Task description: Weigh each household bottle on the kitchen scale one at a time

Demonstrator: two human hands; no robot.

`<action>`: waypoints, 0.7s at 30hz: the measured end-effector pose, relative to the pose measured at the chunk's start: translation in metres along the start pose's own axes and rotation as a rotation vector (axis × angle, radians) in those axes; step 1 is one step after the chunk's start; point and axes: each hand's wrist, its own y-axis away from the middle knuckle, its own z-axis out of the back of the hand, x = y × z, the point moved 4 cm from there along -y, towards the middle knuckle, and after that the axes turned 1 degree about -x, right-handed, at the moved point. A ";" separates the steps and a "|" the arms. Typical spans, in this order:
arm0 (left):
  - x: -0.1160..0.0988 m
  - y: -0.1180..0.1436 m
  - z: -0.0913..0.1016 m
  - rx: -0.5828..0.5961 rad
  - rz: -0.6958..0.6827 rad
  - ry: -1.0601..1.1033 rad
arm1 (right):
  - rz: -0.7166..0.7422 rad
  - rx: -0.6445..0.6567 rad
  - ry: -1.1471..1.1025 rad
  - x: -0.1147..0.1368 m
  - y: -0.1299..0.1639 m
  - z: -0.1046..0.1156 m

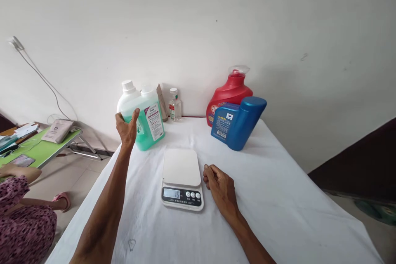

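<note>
My left hand (127,128) is at the left side of a bottle of green liquid (144,130), thumb in front and the other fingers partly hidden by it. Two white caps show above the green liquid; whether both belong to one bottle I cannot tell. A white digital kitchen scale (182,168) lies in front with a bare platform, and its display looks like 15. Just right of the scale my right hand (221,187) rests on the white cloth, fingers curled into a loose fist with nothing visible in it.
By the wall stand a small clear bottle (175,107), a brown packet (162,103) and a red detergent bottle (232,88). A blue bottle (236,126) is before the red one. At left, a person in a patterned dress (24,222) sits near a green folding table (51,148).
</note>
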 end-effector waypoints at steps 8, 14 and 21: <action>-0.096 0.089 -0.068 0.464 -0.528 0.067 | 0.035 -0.015 -0.024 -0.007 -0.002 -0.003; -0.079 0.136 -0.204 1.049 -0.176 0.072 | 0.087 -0.010 -0.009 -0.010 -0.004 -0.005; -0.050 0.151 -0.259 1.234 0.027 0.109 | 0.111 -0.026 0.013 -0.013 -0.006 -0.005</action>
